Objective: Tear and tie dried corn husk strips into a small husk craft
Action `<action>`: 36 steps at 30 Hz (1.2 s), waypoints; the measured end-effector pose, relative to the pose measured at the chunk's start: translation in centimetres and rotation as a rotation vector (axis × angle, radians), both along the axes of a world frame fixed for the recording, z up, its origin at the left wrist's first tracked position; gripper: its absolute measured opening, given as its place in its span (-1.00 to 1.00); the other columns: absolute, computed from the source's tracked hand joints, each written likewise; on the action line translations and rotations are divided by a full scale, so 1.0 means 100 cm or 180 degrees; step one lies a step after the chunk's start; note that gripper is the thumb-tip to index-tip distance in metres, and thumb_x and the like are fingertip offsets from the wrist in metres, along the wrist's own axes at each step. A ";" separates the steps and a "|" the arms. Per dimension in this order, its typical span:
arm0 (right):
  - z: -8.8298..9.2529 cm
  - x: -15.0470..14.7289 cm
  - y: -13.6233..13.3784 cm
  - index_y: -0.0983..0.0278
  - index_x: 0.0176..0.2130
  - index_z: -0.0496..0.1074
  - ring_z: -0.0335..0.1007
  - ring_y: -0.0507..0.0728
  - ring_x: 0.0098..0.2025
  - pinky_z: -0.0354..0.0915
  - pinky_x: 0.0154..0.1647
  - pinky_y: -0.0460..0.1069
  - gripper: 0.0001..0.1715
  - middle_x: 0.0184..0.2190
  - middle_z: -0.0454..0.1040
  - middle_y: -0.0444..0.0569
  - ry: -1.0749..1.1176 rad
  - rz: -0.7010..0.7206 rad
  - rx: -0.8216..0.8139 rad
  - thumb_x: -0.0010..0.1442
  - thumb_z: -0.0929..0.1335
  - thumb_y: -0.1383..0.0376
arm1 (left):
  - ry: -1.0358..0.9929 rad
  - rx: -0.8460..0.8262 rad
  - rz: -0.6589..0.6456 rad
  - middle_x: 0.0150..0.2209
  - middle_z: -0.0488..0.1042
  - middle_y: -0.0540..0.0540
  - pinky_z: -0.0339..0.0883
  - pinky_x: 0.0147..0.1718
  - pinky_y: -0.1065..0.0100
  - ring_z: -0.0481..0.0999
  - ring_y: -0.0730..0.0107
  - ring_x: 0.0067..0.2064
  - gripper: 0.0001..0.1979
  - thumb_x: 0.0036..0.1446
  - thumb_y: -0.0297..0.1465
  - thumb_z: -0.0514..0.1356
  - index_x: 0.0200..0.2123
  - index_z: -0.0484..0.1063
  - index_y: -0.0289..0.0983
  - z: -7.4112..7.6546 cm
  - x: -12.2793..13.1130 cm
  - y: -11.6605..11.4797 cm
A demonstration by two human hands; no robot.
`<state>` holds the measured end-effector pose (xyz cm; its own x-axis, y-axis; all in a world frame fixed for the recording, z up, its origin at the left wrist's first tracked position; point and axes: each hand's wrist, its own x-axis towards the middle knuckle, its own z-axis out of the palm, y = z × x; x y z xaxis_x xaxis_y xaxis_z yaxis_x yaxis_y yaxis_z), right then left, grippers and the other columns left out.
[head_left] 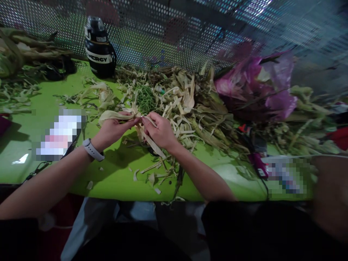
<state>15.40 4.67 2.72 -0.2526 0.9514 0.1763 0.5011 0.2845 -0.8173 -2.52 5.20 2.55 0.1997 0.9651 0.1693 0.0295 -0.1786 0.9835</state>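
**Pinching husk (112,115) over table (114,185)**

At left, can see blurred phone (63,132), then upright bottle (101,61) behind. With left hand (114,127), holding husk, near middle of table. With right hand (161,131), just beside, pinching husk also. Further right, can see leaf pile (208,117), then pink bag (252,85).

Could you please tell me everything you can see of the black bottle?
The black bottle stands upright on the green tabletop, in front of the perforated screen. Its rounded body narrows toward a see-through-looking top, with a loop at its right side. A pale band shows dark letters, "NERGY" readable. Dry plant scraps lie beside its base; nobody holds it.
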 end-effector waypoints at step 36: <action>0.034 0.032 0.014 0.29 -0.37 0.49 0.42 0.10 -0.17 0.30 -0.05 0.03 -0.88 -0.27 0.52 -0.07 0.0004 0.2545 -0.0845 0.06 0.40 0.26 | -0.0040 -0.2095 -0.1507 -0.68 0.42 -0.06 0.34 -0.56 0.35 0.50 0.22 -0.54 -0.82 -0.30 -0.64 0.42 -0.61 0.55 -0.29 0.018 -0.025 0.004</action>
